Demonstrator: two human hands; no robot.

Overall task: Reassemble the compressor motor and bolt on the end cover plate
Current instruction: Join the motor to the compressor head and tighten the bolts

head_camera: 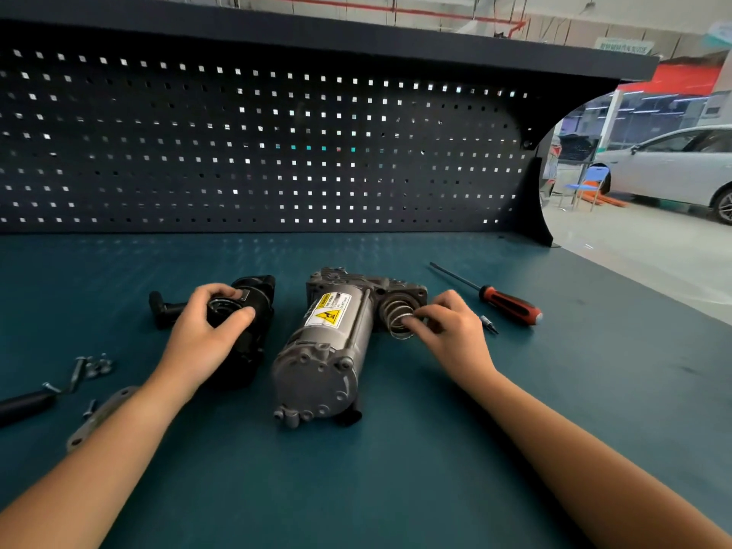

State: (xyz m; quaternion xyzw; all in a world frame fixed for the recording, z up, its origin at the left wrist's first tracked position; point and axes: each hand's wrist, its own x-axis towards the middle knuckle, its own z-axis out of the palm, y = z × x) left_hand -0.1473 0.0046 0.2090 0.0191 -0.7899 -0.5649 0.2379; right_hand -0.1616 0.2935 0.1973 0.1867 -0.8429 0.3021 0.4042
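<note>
A grey compressor motor is seen lying on its side at the centre of the frame on the blue-green bench, with a yellow warning label on its upper face. A coil spring is seated in the round opening at the motor's upper right end, and its outer coils are pinched by the curled fingers of the right hand. Just left of the motor, a black housing is gripped by the left hand, whose fingers and thumb are curled around its round opening. At the lower left of the frame, a grey cover plate is partly hidden by the left forearm, and loose screws are scattered near it. A black tool handle is cut off by the left edge. To the right of the right hand, a small bit and a red-and-black screwdriver are laid on the bench. A dark pegboard is mounted behind the bench.
</note>
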